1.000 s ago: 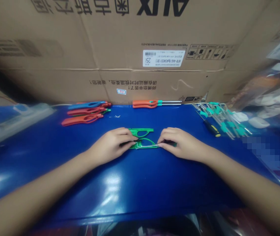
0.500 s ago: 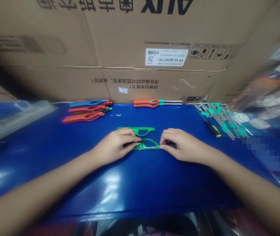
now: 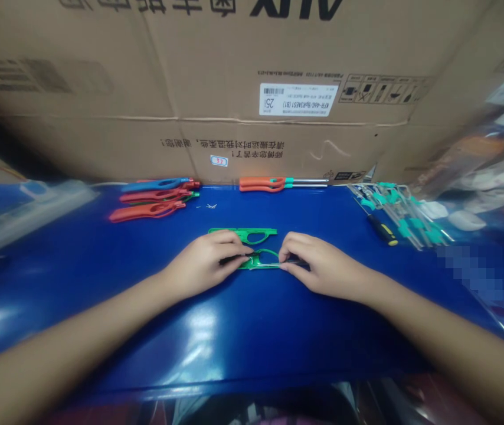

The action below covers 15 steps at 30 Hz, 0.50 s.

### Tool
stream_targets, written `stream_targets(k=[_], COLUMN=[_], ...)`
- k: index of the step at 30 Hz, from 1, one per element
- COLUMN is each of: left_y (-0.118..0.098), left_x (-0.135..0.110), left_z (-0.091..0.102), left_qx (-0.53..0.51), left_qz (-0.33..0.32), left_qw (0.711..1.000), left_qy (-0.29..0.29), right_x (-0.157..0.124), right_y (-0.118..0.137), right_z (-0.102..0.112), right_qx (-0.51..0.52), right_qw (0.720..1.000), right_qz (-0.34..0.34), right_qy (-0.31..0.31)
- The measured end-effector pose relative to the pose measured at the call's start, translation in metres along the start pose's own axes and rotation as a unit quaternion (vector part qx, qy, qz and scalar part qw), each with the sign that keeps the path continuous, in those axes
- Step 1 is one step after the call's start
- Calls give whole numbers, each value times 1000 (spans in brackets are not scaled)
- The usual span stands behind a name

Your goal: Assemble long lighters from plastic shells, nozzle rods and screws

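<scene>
Green casing [image 3: 264, 262] | left hand [image 3: 210, 257], right hand [image 3: 318, 262] at ends | front table edge [image 3: 234, 386] distant

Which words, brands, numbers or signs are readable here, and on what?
"AUX", upside down and cut off, on the carton.
"KFR-46G/BpR3AES1 (B1)", on the white label.
"25", on the white label.
"师傅您辛苦了!", on the carton.
"请在搬运时对我温柔些,谢谢您!", on the carton.
Too small or cut off to read: fine print, icons, blue-edged sticker, big Chinese characters.
</scene>
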<state>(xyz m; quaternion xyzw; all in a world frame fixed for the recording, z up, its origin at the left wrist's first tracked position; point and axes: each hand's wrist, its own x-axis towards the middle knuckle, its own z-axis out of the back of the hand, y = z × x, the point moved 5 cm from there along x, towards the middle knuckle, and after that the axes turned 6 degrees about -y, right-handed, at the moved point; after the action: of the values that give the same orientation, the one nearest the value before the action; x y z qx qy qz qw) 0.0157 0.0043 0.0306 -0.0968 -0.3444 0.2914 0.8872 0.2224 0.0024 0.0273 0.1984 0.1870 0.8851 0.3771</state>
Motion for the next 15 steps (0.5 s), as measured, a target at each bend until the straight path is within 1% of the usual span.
stream_targets(k=[7,15], left_y=[1,1], left_x=[0,-1], left_z=[0,0], left_qx=[4,5], left_qz=[8,-2], left_qw=[1000,1000], left_qy=[3,5], right_x=[1,-1], right_y=[0,-1], right_z=[-1,0], right_qx=[3,-3], right_qw=[1000,999], right_qz=[-16,-35], right_qy=[-1,-2])
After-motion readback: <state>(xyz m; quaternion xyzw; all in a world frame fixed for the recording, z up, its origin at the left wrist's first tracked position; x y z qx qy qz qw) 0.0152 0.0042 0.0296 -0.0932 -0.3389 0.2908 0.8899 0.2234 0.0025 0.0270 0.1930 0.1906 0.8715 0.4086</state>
